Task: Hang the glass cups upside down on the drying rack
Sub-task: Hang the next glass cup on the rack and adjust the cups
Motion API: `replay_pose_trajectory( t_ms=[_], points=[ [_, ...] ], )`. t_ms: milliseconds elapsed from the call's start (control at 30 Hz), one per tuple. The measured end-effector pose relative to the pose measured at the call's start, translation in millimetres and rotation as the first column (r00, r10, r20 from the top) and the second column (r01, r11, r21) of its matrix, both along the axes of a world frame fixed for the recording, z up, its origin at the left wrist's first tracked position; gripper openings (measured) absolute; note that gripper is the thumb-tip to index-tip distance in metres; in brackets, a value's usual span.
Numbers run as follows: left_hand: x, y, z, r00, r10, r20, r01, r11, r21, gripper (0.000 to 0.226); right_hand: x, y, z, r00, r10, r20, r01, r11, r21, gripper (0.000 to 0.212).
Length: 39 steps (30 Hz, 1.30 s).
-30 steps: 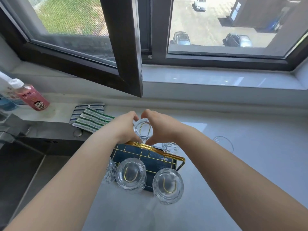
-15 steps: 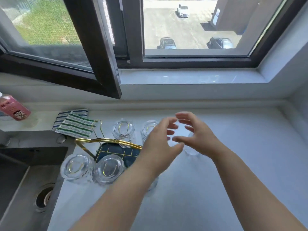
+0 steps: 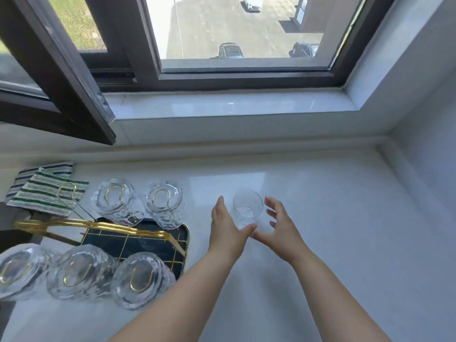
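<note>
Far left: striped cloths. Lower left: rack w/ five cups hung upside down (gold hooks visible thru bases). Centre: left hand spread, thumb touching the upright cup on the counter. Right hand spread just beside it, not touching.

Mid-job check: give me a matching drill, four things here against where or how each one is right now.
Things:
1. loose cup
2. rack
3. cloth
4. left hand

States:
a. folded, behind the rack
b. upright on the counter, between both hands
c. five cups hung upside down on it
d. open, beside the cup

Pairs: 1-b, 2-c, 3-a, 4-d
</note>
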State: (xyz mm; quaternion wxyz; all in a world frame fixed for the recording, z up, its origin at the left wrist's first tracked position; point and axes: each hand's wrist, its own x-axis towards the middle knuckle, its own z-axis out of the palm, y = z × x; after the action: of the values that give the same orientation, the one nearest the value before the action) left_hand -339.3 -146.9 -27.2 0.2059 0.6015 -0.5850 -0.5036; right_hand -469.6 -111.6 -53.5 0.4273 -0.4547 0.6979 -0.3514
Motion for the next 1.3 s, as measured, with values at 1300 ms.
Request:
replay_pose_trajectory(
  t_ms=[1300],
  points=[
    [271.7, -10.7, 176.6, 0.985, -0.112, 0.134, 0.169, 0.803, -0.571, 0.085, 210.1, -34.0, 204.6, 0.937, 0.348, 0.012, -0.316, 0.865, -0.39, 0.077]
  ],
)
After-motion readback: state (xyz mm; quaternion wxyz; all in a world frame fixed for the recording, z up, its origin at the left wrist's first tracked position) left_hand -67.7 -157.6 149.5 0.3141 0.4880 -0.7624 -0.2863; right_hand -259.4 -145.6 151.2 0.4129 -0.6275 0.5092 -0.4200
